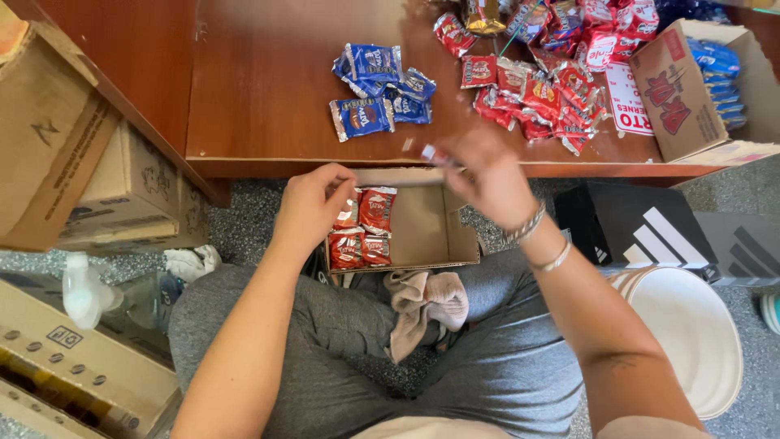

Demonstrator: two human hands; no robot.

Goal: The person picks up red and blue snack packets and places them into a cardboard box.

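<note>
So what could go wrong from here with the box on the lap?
1. The small box rests on the lap with only the left hand at its edge; it could tip and spill the red packets inside.
2. The right hand is blurred in motion over the box, and whether it holds anything is unclear; a packet could miss and land on the floor.
3. The red pile lies near the table edge and could slide off.

My small box [431, 223] has bare room on its right half for my hand, but red packets [363, 228] fill its left, and piles of packets [552, 89] crowd the table [268, 89] ahead.
</note>
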